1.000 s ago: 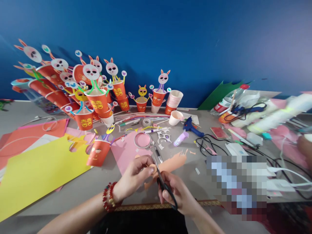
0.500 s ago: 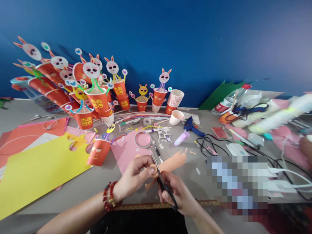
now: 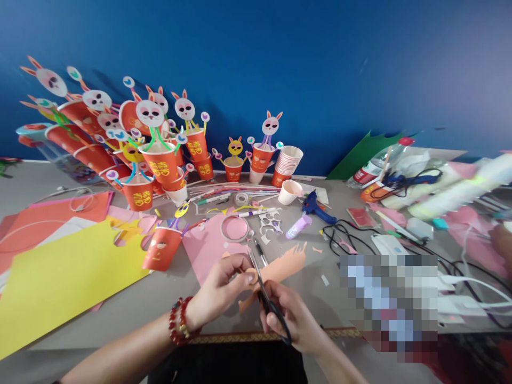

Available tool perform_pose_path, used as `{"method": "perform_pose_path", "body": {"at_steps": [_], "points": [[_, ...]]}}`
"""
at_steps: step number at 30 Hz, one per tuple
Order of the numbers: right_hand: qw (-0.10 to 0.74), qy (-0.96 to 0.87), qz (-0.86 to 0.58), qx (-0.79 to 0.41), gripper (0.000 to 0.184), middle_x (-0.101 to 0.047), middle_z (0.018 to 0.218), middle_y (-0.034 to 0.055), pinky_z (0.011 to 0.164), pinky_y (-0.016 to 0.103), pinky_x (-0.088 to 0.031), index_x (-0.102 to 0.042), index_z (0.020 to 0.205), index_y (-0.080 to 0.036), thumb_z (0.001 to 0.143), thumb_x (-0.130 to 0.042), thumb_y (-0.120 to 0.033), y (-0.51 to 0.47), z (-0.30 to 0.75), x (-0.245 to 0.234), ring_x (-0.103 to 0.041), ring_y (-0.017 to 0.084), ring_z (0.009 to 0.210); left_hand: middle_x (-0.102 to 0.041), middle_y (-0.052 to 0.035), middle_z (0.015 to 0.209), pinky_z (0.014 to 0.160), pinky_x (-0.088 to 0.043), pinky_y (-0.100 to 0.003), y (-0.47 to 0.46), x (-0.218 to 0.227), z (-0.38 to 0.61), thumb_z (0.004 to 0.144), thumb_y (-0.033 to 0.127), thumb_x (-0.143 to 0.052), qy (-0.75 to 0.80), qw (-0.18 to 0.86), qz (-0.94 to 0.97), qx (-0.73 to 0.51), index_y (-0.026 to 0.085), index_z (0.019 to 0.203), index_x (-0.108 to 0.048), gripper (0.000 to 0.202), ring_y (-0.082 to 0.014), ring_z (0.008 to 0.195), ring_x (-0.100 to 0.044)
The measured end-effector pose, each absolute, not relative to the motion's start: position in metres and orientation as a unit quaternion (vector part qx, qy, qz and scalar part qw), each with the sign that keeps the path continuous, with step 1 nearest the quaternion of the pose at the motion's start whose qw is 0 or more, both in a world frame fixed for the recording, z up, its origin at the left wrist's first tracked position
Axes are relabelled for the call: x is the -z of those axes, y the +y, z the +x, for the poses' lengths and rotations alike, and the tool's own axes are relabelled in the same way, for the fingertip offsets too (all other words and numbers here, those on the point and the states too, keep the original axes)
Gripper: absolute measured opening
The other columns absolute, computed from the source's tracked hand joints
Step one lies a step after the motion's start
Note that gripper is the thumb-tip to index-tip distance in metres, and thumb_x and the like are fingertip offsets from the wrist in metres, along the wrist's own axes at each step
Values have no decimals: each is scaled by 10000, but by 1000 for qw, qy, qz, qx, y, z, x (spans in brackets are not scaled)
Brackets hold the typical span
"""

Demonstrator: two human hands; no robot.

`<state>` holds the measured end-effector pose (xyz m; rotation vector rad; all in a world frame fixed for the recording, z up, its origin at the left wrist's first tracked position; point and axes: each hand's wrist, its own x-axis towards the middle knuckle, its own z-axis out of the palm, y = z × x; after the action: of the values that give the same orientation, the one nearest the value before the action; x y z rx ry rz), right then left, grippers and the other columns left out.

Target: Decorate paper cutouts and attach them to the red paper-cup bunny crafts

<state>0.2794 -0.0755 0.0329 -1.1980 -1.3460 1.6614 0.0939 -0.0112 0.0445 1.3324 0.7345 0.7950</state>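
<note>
Peach-coloured thin paper with a ragged, fringed edge [image 3: 286, 265] is between the person's two hands, just above the near part of the grey table [image 3: 328, 301]. Left-hand fingers [image 3: 224, 288] pinch it by a rounded part under the thumb; right-hand fingers [image 3: 292, 314] are wrapped around the black handles of metal-bladed scissors [image 3: 263, 294], whose blades lie across the paper.

Over to the left, orange-red paper cups with gold lettering [image 3: 160, 168] crowd together, holding rabbit figures with round white faces [image 3: 150, 113] on coloured stems. One small orange-red cup [image 3: 233, 172] holds a yellow-faced figure [image 3: 236, 146]. To its right rises a nested stack of paper cups [image 3: 288, 160], with a plain white paper cup [image 3: 288, 196] in front. Behind the crowd, a clear tub with a blue rim [image 3: 76, 166] holds small bits too blurred to name.

Against half a second ago, the grip, scissors and paper look unchanged; only the view has shifted slightly.

Smooth, flat yellow paper [image 3: 76, 282] spreads at left; a round clear tape roll [image 3: 234, 228] rests on matte pink paper [image 3: 200, 250].
</note>
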Motion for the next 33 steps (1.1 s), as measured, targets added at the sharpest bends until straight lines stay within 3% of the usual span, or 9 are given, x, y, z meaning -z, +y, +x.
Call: {"method": "perform_pose_path", "body": {"at_steps": [7,33], "points": [[351,-532,-434,-637,615,-556,608,-25,496,221,-347,-517,854,-186,741,-605,-784,-75,280,-32,-446,100,495,-546,6,730,622,-369,-227,-11,-47,94,919,385,-580,321,654,589,-350,163,755,-558,277,-122,663,-471],[352,-529,-415,-651,610,-521,700,-23,509,217,-356,-527,901,-171,757,-614,-757,-75,283,-27,-498,99,523,-541,5,733,628,-365,-231,-10,-52,94,919,343,-573,314,657,591,-348,158,751,-545,252,-120,669,-469]]}}
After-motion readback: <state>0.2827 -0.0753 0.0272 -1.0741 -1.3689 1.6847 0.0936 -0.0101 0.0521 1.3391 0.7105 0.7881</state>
